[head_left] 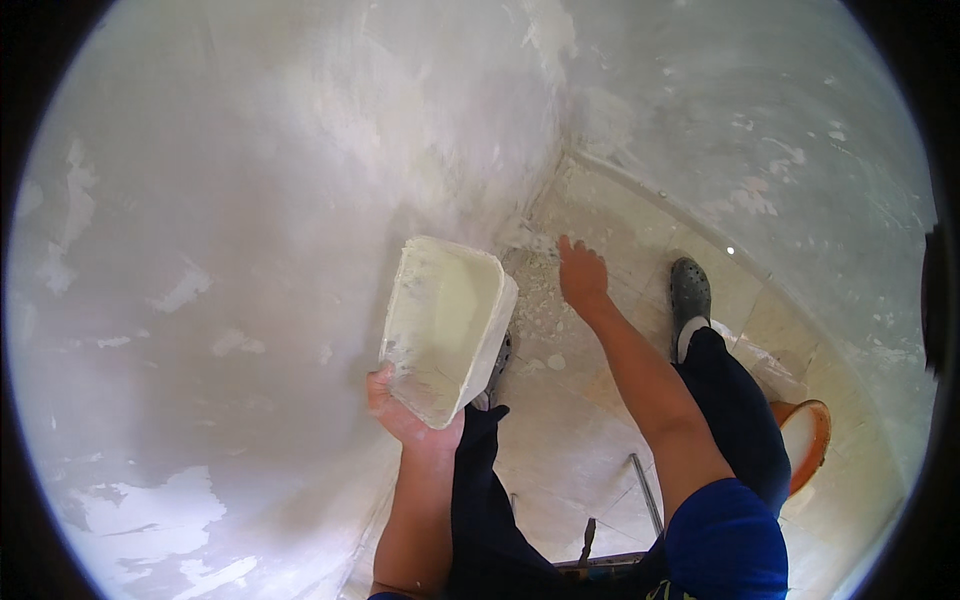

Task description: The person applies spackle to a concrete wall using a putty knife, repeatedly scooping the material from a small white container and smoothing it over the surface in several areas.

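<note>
My left hand point(412, 418) grips the near end of a plaster-crusted rectangular tub point(490, 345), thumb on its rim. The tub is tilted, and pale, creamy plaster point(455, 300) coats its inside. Farther forward and to the right, my right hand point(583, 275) is closed around a putty knife point(532, 239). Its whitish blade reaches left toward the foot of the left wall point(280, 300); whether it touches the wall I cannot tell. The knife's handle is mostly hidden in my fingers.
Dried plaster crumbs point(545, 318) litter the tiled floor point(580, 400) between my feet in grey clogs point(690, 287). A second patched wall point(760, 150) meets the left one at a corner. Behind my right leg stands an orange bucket point(822, 440). A metal leg point(645, 490) shows below.
</note>
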The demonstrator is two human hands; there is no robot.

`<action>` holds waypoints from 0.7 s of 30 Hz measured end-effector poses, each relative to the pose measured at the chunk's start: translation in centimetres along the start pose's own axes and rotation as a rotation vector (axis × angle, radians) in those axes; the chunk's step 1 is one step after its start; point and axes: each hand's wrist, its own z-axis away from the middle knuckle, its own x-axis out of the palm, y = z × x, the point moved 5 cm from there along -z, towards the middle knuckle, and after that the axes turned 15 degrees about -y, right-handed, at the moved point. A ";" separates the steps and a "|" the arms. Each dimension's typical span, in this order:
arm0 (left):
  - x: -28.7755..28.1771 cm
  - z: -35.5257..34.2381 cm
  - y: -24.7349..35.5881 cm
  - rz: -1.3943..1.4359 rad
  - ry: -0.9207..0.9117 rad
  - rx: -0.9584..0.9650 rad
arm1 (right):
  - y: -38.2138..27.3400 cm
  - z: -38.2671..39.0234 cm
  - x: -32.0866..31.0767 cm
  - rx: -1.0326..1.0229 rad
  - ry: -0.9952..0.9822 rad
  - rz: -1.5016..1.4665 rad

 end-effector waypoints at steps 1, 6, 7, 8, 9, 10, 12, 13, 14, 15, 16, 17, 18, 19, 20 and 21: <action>0.5 0.1 -0.1 -0.006 -0.008 0.000 | 0.5 0.2 0.4 0.056 -0.089 0.063; 0.3 0.4 -0.1 -0.065 0.062 0.024 | -0.3 -0.5 -2.3 -0.068 0.261 -0.206; 0.0 0.3 -0.2 -0.065 0.066 0.014 | -1.5 -0.6 -3.2 -0.196 0.451 -0.228; 0.2 0.2 -0.2 -0.045 0.013 0.015 | -2.5 -0.9 -2.9 -0.187 0.446 -0.227; 0.3 0.0 -0.2 -0.024 -0.039 0.017 | -3.9 -1.5 -2.7 -0.177 0.381 -0.285; 0.2 0.0 -0.1 -0.023 -0.032 0.013 | -5.1 -1.9 -2.0 -0.169 0.312 -0.343; -0.4 0.3 0.3 -0.065 0.058 0.034 | -6.5 -1.5 0.3 -0.104 0.173 -0.338; -0.5 0.2 0.4 -0.061 0.058 0.034 | -6.6 -1.3 1.7 -0.046 0.047 -0.336; -1.0 0.2 0.4 -0.061 0.093 0.041 | -6.1 -0.8 2.2 -0.046 0.049 -0.332; -1.0 0.2 0.5 -0.057 0.110 0.042 | -5.4 -0.2 2.8 -0.021 0.029 -0.253; -0.9 0.1 0.3 -0.050 0.122 0.038 | -3.9 0.4 3.4 0.007 0.015 -0.170; -0.3 -0.1 0.1 -0.042 0.098 0.038 | -2.4 1.0 3.7 0.015 0.025 -0.158; 0.6 -0.3 -0.4 -0.026 0.066 0.032 | -0.1 1.2 4.5 0.046 -0.075 0.017; 0.6 -0.2 -0.3 -0.013 0.057 0.029 | 0.6 2.0 4.5 0.068 -0.183 0.188; 0.3 -0.3 -0.1 0.006 0.028 0.057 | 1.4 3.0 3.8 0.077 -0.171 0.202; 0.5 -0.2 0.4 0.024 -0.001 0.094 | 1.5 3.9 2.4 0.091 -0.224 0.161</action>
